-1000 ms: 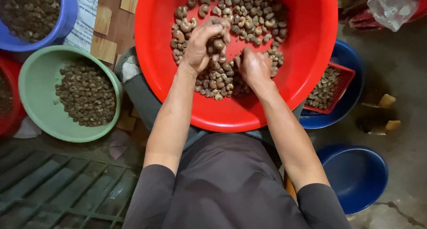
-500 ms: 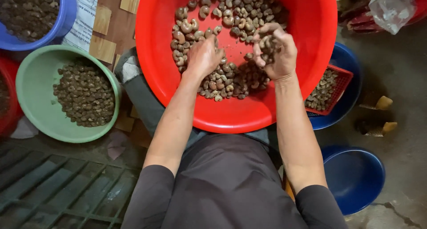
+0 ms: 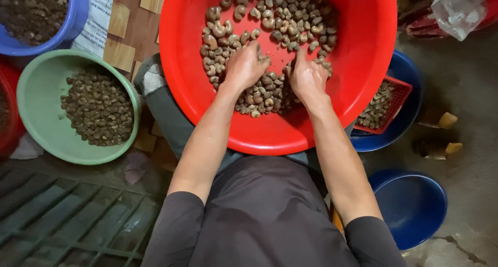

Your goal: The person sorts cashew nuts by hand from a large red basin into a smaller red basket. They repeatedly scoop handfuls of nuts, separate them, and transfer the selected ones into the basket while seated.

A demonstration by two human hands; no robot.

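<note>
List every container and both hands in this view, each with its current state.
Red basin: partly filled with cashew nuts.
Left hand: palm down on the nuts, fingers curled.
Right hand: palm down on the nuts.
Green bowl: holds a pile of darker nuts.
Red basket: some nuts inside.
Blue bowl: looks empty.

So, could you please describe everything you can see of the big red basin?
The red basin is a wide, round, glossy tub, plastic by the look of it, resting on the person's lap and cut off at the top edge. Curved brown nuts cover its middle and far side. The left hand and right hand rest palm-down in the pile.
</note>
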